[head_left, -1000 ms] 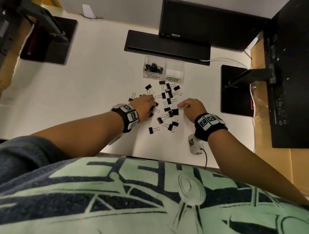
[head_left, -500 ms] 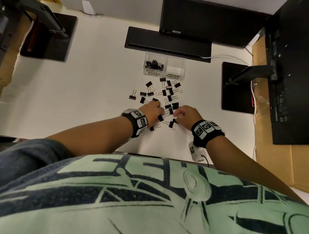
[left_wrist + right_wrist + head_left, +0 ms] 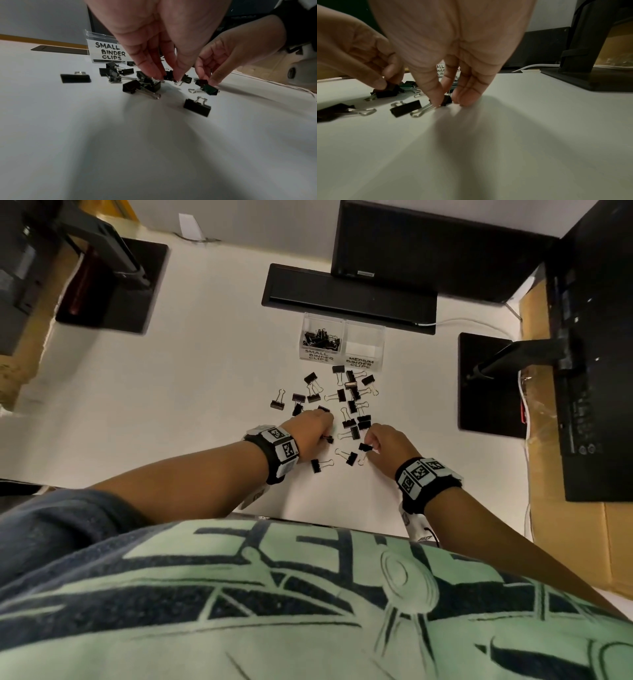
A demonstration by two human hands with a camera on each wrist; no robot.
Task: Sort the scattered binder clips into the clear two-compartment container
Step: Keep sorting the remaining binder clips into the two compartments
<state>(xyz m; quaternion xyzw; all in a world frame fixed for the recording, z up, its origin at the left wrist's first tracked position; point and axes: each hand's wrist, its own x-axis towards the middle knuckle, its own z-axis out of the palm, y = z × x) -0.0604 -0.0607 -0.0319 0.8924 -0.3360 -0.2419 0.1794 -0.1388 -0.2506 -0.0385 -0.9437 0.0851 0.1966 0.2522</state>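
Note:
Several black binder clips [image 3: 346,405] lie scattered on the white desk in front of the clear two-compartment container [image 3: 342,356]. Its left compartment, labelled small [image 3: 109,52], holds several clips; the right one, labelled medium [image 3: 364,345], shows none. My left hand [image 3: 325,436] pinches a small clip [image 3: 169,77] at the pile's near edge, low over the desk. Just to its right, my right hand [image 3: 368,448] pinches another clip [image 3: 446,102] between thumb and forefinger, with the clip touching the desk. Loose clips [image 3: 406,108] lie between and below the two hands.
A black monitor base [image 3: 349,296] lies right behind the container. Another black stand base [image 3: 489,385] sits at the right, one more [image 3: 113,285] at the far left. A white cable [image 3: 462,321] runs along the back right. The desk's near edge [image 3: 325,520] is close to my body.
Both hands came toward the near side of the pile and drew together. Their fingertips closed on a clip each.

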